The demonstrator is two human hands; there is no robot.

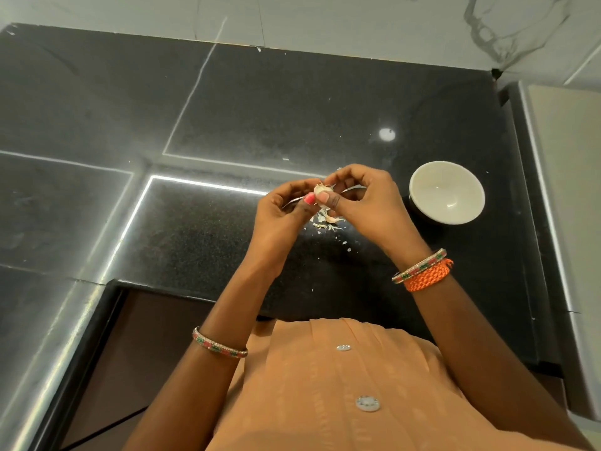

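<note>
A pale garlic clove (322, 191) is held above the black counter, between both hands. My left hand (286, 213) pinches it from the left with thumb and fingers. My right hand (367, 203) pinches it from the right, fingers curled over the top. Below the hands lie garlic peels and a clove (328, 221) scattered on the counter. A white bowl (447, 192) stands to the right of my right hand; nothing shows inside it.
The black granite counter (260, 125) stretches back to a white marble wall (325, 17). A pale raised surface (566, 177) borders the right side. The counter's front edge runs just before my orange garment.
</note>
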